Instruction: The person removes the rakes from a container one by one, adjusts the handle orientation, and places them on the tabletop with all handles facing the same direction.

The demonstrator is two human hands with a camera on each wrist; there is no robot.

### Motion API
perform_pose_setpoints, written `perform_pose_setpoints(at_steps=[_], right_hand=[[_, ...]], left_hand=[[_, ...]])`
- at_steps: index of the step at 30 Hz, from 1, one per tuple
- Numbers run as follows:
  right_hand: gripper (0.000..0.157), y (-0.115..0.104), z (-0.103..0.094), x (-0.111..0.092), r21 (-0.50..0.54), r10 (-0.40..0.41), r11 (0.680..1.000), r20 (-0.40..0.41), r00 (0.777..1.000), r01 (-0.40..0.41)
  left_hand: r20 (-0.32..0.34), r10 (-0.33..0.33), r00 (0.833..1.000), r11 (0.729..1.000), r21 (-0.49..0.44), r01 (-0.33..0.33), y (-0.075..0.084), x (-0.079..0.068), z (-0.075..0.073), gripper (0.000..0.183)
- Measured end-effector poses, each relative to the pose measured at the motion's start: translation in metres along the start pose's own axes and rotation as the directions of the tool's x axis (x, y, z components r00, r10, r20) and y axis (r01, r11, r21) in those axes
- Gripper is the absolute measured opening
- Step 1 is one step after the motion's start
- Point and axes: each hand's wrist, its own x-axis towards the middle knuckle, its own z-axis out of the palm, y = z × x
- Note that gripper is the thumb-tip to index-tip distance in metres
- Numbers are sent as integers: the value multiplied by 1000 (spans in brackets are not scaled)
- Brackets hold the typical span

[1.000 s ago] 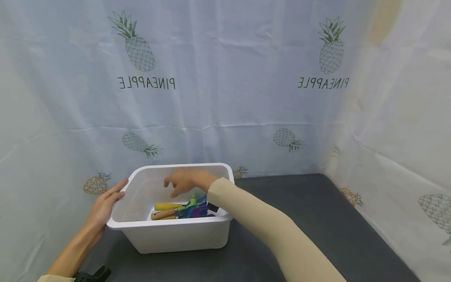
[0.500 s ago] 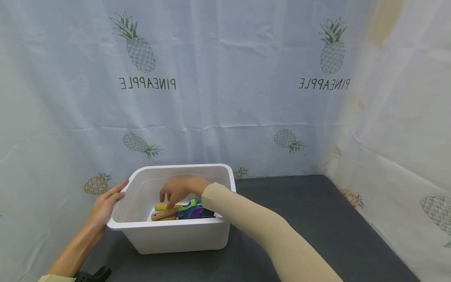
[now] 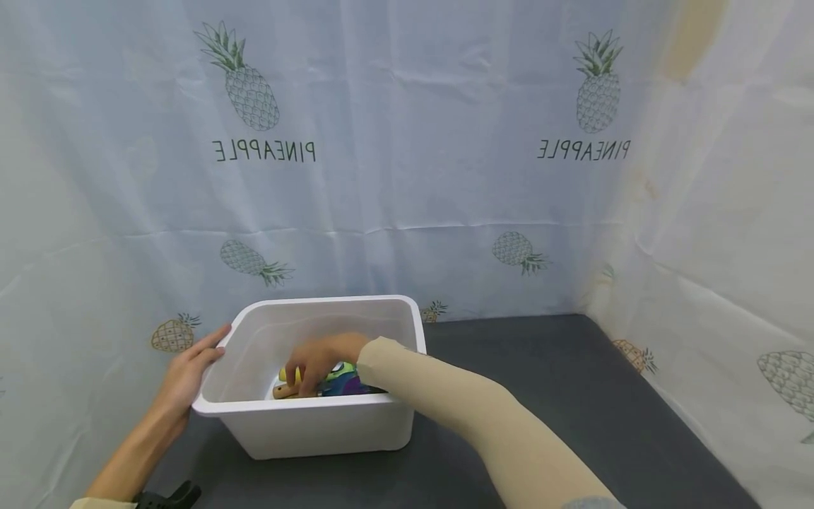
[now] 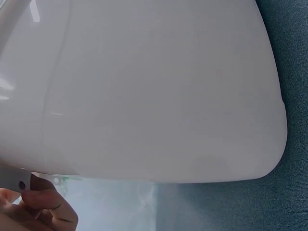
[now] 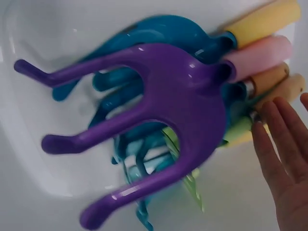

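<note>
A white plastic tub (image 3: pixel 318 431) stands on the dark table. My left hand (image 3: pixel 186 382) grips its left rim, the fingers bent over the edge in the left wrist view. Down inside the tub, my right hand (image 3: pixel 313 360) reaches in among small garden tools. The right wrist view shows a purple three-pronged hand rake (image 5: pixel 187 96) with a pink handle (image 5: pixel 262 57), lying over teal rakes (image 5: pixel 168 26). The right fingers (image 5: pixel 284 130) are fairly straight, their tips right at a light wooden handle (image 5: pixel 287 90). A green tool (image 5: pixel 238 129) lies partly hidden below.
A yellow handle (image 5: pixel 264 21) and a brown handle (image 5: pixel 271 79) lie in the same row. The dark tabletop (image 3: pixel 521 396) stretches to the right of the tub. A pineapple-printed curtain (image 3: pixel 407 155) hangs behind, with white cloth on both sides.
My right hand has come down and slightly left into the tub, from above the tools to their handles. The left hand stays on the rim.
</note>
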Motion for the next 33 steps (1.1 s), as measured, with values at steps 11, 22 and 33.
perform_pose_setpoints(at_steps=[11, 22, 33], right_hand=[[31, 3, 9, 7, 1, -48, 999, 34, 998, 48], [38, 1, 14, 14, -170, -60, 985, -95, 994, 44], [39, 5, 17, 15, -102, -5, 995, -75, 997, -3]], left_hand=[[7, -19, 1000, 1000, -11, 19, 0, 0, 1, 57], [9, -23, 1000, 1000, -15, 23, -1, 1, 3, 57], [9, -18, 1000, 999, -39, 18, -2, 1, 0, 57]])
